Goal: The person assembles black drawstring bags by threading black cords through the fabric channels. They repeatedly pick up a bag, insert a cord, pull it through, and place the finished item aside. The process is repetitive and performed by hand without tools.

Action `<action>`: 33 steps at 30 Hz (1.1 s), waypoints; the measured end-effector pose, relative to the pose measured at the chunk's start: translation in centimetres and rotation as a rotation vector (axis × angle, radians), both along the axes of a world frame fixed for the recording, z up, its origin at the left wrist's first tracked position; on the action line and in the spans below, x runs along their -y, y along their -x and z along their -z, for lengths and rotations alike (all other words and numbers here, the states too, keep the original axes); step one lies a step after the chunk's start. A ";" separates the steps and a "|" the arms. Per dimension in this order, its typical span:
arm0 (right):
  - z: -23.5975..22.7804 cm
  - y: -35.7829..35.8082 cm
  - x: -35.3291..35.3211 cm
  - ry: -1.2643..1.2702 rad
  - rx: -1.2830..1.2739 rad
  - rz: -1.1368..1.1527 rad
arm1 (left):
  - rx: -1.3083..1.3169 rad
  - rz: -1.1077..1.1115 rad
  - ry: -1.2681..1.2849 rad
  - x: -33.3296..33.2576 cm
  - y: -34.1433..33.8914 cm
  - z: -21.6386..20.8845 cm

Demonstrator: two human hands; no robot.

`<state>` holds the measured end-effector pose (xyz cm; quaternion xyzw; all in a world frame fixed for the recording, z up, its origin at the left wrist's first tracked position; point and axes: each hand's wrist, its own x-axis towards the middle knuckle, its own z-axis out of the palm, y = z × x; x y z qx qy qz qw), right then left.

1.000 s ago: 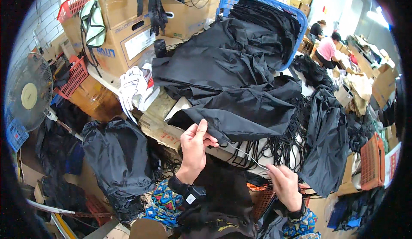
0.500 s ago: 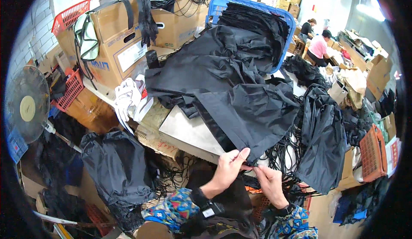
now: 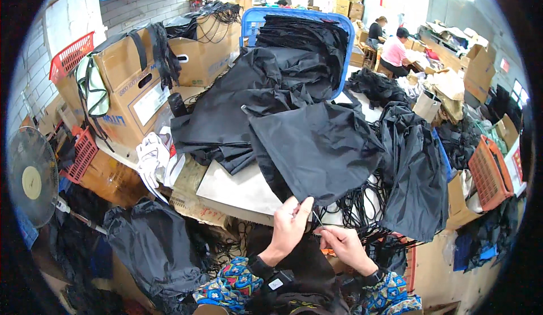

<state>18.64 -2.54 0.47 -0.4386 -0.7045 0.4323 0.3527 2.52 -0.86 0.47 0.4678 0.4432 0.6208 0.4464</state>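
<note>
A black fabric bag (image 3: 317, 145) lies spread on top of a heap of similar black pieces, its near corner hanging toward me. My left hand (image 3: 289, 227) pinches that corner between thumb and fingers. Just right of it, my right hand (image 3: 346, 247) is closed in a pinch on a thin cord (image 3: 318, 220) that runs up to the corner. The cord's lower end is hidden in my fingers. Loose black cords (image 3: 362, 204) spill over the table edge beside my right hand.
Behind the heap, a blue basket (image 3: 349, 37) leans, stacked with black pieces. White gloves (image 3: 154, 156) lie left of a pale board (image 3: 237, 187). Cardboard boxes (image 3: 127, 83) stand back left, near a fan (image 3: 31, 179). More black bags (image 3: 416, 173) hang at right. Two people work far off.
My hands have drawn slightly apart, with the thin cord now showing between them. The bag's left edge has shifted and folded over. The view has also swung a little.
</note>
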 end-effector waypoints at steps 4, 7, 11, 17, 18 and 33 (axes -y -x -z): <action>-0.3 -0.6 -0.6 -0.292 0.181 0.058 | -0.250 0.058 -0.273 0.2 -2.6 1.6; -3.6 -3.3 -2.2 -0.705 0.425 0.031 | -0.607 -0.036 -0.491 -0.8 -2.0 1.4; -11.4 -3.0 -2.8 -0.856 -0.210 0.505 | -1.118 -0.061 -0.687 -0.3 -1.1 2.6; -9.0 -6.6 0.3 -0.687 -0.790 0.581 | -1.565 0.051 -0.647 -1.0 0.1 2.4; -8.4 -8.6 0.8 -0.681 -0.863 0.777 | -1.694 0.071 -0.548 -2.1 1.2 3.2; 1.4 -14.2 6.1 0.156 0.024 0.659 | -0.912 0.267 0.112 -3.6 11.4 4.6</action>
